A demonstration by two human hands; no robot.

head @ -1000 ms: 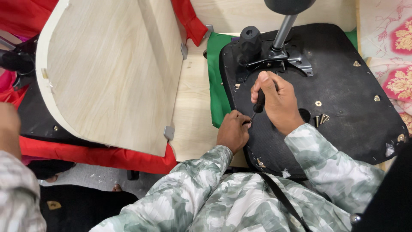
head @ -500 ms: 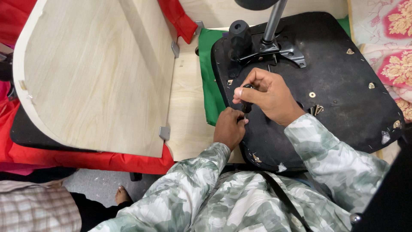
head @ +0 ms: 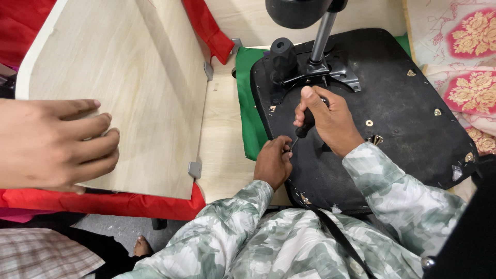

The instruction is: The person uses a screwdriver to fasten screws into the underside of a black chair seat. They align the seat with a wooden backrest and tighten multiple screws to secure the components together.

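Note:
A black chair seat [head: 403, 144] lies upside down, its metal mechanism plate [head: 336, 72] and gas-lift column [head: 321, 39] pointing up. My right hand [head: 333, 121] is wrapped around the black handle of a screwdriver [head: 305, 126], which slants down to the seat's near left edge. My left hand [head: 274, 163] sits at that edge with its fingers pinched at the screwdriver's tip. Whether a screw is under the fingers is hidden. Both my sleeves are pale green camouflage.
A light wooden curved panel [head: 139, 98] with grey brackets stands to the left. Another person's hand [head: 57, 144] rests on its near edge. Red cloth [head: 103, 201] lies under it, green cloth [head: 250, 103] under the seat, and a floral fabric [head: 465, 46] at the right.
The other person's hand has come in from the left onto the wooden panel. My right hand has shifted its grip on the screwdriver handle; my left hand stays at the tip.

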